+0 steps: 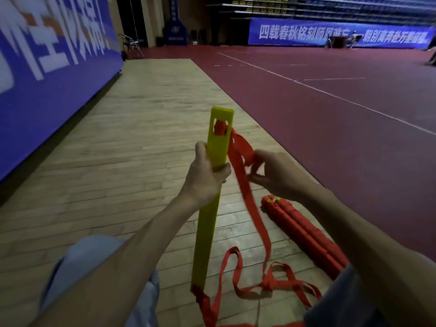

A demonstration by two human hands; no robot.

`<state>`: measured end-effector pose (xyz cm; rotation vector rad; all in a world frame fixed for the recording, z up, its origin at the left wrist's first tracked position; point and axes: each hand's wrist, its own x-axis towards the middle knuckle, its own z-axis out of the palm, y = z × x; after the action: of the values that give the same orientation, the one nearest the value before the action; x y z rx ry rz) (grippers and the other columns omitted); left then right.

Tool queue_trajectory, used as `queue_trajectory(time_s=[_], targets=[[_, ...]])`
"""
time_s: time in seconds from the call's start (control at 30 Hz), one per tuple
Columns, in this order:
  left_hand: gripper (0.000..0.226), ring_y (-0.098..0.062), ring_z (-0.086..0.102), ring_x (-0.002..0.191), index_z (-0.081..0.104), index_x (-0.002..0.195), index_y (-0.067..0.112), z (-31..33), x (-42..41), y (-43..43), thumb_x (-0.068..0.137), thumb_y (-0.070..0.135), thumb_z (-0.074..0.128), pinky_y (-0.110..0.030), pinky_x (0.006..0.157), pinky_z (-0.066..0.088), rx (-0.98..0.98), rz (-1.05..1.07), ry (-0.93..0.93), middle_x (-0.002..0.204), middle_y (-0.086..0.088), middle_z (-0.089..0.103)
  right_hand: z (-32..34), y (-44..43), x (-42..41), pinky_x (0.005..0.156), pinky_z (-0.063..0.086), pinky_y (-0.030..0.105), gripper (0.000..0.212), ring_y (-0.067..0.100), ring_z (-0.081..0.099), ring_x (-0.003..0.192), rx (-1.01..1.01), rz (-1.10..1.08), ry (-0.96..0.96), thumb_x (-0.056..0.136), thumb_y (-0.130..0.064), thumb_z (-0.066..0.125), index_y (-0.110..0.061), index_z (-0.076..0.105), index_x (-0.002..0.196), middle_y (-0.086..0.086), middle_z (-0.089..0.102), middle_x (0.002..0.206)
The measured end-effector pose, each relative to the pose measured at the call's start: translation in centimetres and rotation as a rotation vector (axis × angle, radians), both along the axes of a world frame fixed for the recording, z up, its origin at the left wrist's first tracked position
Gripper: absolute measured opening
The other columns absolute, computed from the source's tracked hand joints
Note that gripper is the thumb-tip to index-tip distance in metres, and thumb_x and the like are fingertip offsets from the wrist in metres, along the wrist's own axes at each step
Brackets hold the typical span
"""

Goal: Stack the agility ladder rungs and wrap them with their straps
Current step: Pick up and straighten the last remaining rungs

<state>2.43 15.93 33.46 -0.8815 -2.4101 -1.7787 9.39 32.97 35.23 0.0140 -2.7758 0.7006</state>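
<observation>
My left hand [207,175] grips a stack of flat yellow ladder rungs [218,142] around its middle and holds it upright, its lower end near the wooden floor. A red strap [250,201] threads through the slot at the top of the stack and hangs down its right side. My right hand [271,171] pinches a loop of that strap just right of the rungs. More red strap [278,283] lies in loose loops on the floor below. A second bundle [304,232], fully wound in red strap, lies on the floor to the right.
A pale wooden floor strip [141,128] runs ahead, with a red court floor [330,102] to its right. A blue banner wall [47,67] stands along the left. A folding chair [132,44] sits far back. My knees are at the bottom corners.
</observation>
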Motion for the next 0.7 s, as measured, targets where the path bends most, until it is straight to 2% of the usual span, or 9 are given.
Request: queue_trajectory(time_s=[0.1, 0.2, 0.23, 0.3, 0.37, 0.43, 0.5, 0.6, 0.7], targets=[[0.045, -0.024, 0.063, 0.076, 0.02, 0.112, 0.02, 0.9, -0.5, -0.7, 0.095, 0.005, 0.058, -0.039, 0.065, 0.059, 0.032, 0.001, 0.122, 0.09, -0.003, 0.051, -1.5, 0.1, 0.0, 0.065, 0.045, 0.005, 0.018, 0.001, 0.062, 0.083, 0.097, 0.04, -0.148, 0.094, -0.014, 0.063, -0.014, 0.065, 0.112, 0.001, 0.069, 0.105], [0.042, -0.023, 0.067, 0.09, 0.022, 0.119, 0.023, 0.9, -0.5, -0.6, 0.097, 0.01, 0.056, -0.034, 0.075, 0.061, 0.152, -0.001, 0.113, 0.102, -0.005, 0.057, -2.0, -1.0, -0.6, 0.076, 0.049, 0.014, 0.037, 0.003, 0.06, 0.096, -0.079, 0.087, -0.203, 0.095, -0.015, 0.059, -0.017, 0.051, 0.131, -0.002, 0.063, 0.118], [0.04, -0.017, 0.067, 0.094, 0.025, 0.122, 0.024, 0.9, -0.5, -0.4, 0.098, 0.014, 0.056, -0.031, 0.078, 0.059, 0.184, 0.008, 0.103, 0.104, -0.004, 0.058, -2.0, -1.4, -0.9, 0.078, 0.05, 0.015, 0.044, 0.004, 0.06, 0.101, -0.181, 0.12, -0.224, 0.094, -0.016, 0.06, -0.017, 0.045, 0.136, -0.002, 0.061, 0.122], [0.04, 0.002, 0.062, 0.094, 0.027, 0.127, 0.028, 0.9, -0.4, -0.2, 0.099, 0.023, 0.055, -0.018, 0.074, 0.054, 0.211, 0.04, 0.09, 0.106, 0.013, 0.055, -1.8, -2.0, -1.4, 0.082, 0.051, 0.019, 0.059, 0.011, 0.059, 0.113, -0.383, 0.191, -0.289, 0.092, -0.018, 0.065, -0.019, 0.035, 0.142, 0.001, 0.057, 0.13], [0.042, 0.011, 0.058, 0.096, 0.029, 0.131, 0.031, 1.1, -0.5, -0.1, 0.098, 0.029, 0.055, -0.014, 0.077, 0.051, 0.254, 0.039, 0.077, 0.109, 0.024, 0.051, -2.2, -2.7, -1.6, 0.086, 0.052, 0.024, 0.068, 0.015, 0.058, 0.117, -0.431, 0.215, -0.343, 0.089, -0.025, 0.071, -0.021, 0.031, 0.143, 0.002, 0.055, 0.132], [0.046, -0.001, 0.06, 0.105, 0.03, 0.136, 0.024, 1.2, -0.5, -0.1, 0.098, 0.03, 0.055, -0.024, 0.086, 0.054, 0.303, 0.025, 0.08, 0.119, 0.014, 0.054, -3.0, -3.6, -1.7, 0.086, 0.051, 0.025, 0.066, 0.014, 0.06, 0.111, -0.29, 0.201, -0.343, 0.087, -0.033, 0.072, -0.02, 0.037, 0.142, 0.002, 0.058, 0.127], [0.048, -0.012, 0.061, 0.113, 0.03, 0.139, 0.018, 1.2, -0.4, -0.1, 0.099, 0.028, 0.053, -0.028, 0.089, 0.054, 0.326, -0.024, 0.079, 0.127, 0.002, 0.055, -3.9, -4.4, -1.9, 0.081, 0.053, 0.023, 0.043, 0.012, 0.065, 0.099, -0.194, 0.186, -0.286, 0.092, -0.029, 0.067, -0.015, 0.052, 0.13, 0.002, 0.066, 0.116], [0.043, -0.011, 0.06, 0.118, 0.034, 0.14, 0.014, 1.4, -0.4, 0.0, 0.101, 0.019, 0.051, -0.019, 0.087, 0.052, 0.36, -0.115, 0.076, 0.128, -0.001, 0.054, -4.2, -4.5, -2.0, 0.068, 0.051, 0.016, 0.005, 0.002, 0.066, 0.079, -0.198, 0.124, -0.143, 0.096, -0.021, 0.061, -0.018, 0.063, 0.1, -0.004, 0.069, 0.089], [0.05, -0.004, 0.055, 0.113, 0.028, 0.149, 0.017, 1.3, -0.4, 0.4, 0.103, 0.023, 0.046, -0.008, 0.087, 0.046, 0.296, -0.146, 0.063, 0.133, -0.006, 0.045, -3.4, -3.4, -2.0, 0.059, 0.049, 0.01, 0.01, -0.008, 0.06, 0.065, -0.235, -0.035, 0.022, 0.096, -0.025, 0.062, -0.024, 0.061, 0.086, -0.015, 0.064, 0.074]])
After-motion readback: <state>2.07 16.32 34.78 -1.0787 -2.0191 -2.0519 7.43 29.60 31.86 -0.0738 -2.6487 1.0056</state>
